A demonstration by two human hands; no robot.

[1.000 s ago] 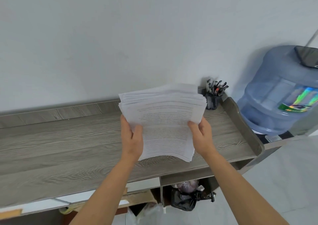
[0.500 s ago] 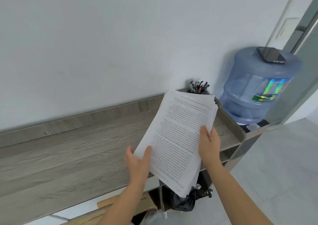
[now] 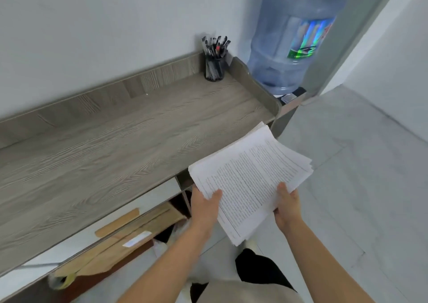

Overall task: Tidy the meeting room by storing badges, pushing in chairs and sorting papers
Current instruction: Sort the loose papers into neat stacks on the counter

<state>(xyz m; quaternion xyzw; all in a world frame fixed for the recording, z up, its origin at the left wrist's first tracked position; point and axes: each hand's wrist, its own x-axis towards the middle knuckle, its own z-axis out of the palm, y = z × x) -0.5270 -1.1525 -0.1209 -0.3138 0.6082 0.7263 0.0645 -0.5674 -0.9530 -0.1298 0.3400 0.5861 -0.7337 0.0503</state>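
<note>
Both hands, left hand (image 3: 205, 206) and right hand (image 3: 287, 206), pinch the papers (image 3: 250, 180) at their near edge; probably loose sheets, so square them between the palms.

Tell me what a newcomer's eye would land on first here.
First, the stack of printed papers, held off the front right corner of the wooden counter by the left hand and right hand. Next, the big blue water bottle beyond the counter's right end, and the black pen holder in its back right corner.
</note>
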